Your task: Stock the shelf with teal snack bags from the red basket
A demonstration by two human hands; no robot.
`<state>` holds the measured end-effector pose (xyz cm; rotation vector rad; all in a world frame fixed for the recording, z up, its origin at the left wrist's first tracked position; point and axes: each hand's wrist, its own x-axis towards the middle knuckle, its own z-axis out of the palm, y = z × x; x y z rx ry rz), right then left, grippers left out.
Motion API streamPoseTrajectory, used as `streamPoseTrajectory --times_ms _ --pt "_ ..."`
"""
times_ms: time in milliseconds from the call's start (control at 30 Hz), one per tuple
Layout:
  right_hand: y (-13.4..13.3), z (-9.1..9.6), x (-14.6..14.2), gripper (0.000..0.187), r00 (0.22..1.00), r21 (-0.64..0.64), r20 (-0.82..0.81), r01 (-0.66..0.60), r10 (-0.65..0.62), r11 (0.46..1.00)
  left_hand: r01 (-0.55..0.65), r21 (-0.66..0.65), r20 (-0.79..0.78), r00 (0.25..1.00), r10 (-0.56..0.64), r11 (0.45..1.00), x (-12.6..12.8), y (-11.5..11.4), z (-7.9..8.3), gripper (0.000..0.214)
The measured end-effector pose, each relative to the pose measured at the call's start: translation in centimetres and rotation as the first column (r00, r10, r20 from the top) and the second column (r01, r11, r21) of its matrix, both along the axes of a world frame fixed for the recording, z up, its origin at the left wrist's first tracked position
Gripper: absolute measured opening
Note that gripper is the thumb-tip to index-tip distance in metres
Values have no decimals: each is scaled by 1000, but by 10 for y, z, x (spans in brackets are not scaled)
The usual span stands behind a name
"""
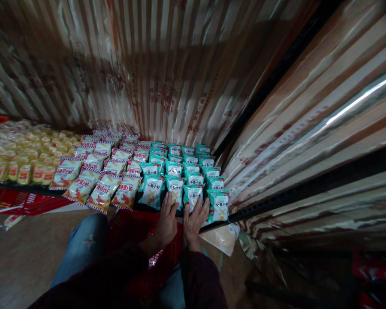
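Note:
Rows of small teal-and-white snack bags (pixel 191 171) stand on the shelf in front of me. My left hand (pixel 166 224) reaches up to a front-row snack bag (pixel 175 189), its fingers stretched out against the lower part. Beside it, my right hand (pixel 195 219) lies with spread fingers on the lower front of the neighbouring snack bag (pixel 193 194). At the right end of the front row, another teal bag (pixel 221 207) stands close to my right fingers. Both hands look open, resting on the bags rather than wrapped round them.
White bags with red print and striped edges (pixel 103 189) fill the shelf to the left, then yellow wrapped snacks (pixel 19 169). A red basket (pixel 128 229) sits below, between my knees. Striped curtain sheeting (pixel 167 86) hangs behind, with a dark metal post (pixel 260 90) at right.

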<state>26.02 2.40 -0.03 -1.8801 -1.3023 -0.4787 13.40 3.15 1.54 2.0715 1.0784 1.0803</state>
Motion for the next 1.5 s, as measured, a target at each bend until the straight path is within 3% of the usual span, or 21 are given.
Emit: streamPoseTrajectory --times_ms 200,367,533,667,833,967,1267,1500 --pt "-6 11 -8 60 998 27 58 -24 23 999 21 12 -16 1000 -21 1000 -5 -3 11 52" --pt "-19 16 -33 54 984 20 20 -176 175 984 8 82 15 1000 -9 997 -23 -11 12 44" --pt "-18 14 -76 54 912 -16 -76 -406 403 914 -253 83 136 961 240 964 -53 -5 7 43" --pt "-5 9 -104 54 871 -39 -102 -486 481 873 -373 6 261 896 358 928 -69 24 15 52" --pt "19 8 -120 58 855 -74 -139 -511 499 856 -374 -166 219 888 404 912 -75 68 34 60" --pt "34 10 -124 60 861 -59 -158 -498 484 865 -364 -250 183 892 413 897 -71 87 44 61" --pt "45 0 -125 64 871 -13 -211 -456 443 890 -323 -253 165 914 370 912 -64 90 45 59" --pt "46 9 -125 65 867 32 -210 -455 451 890 -312 -255 216 904 368 915 -65 92 44 58"
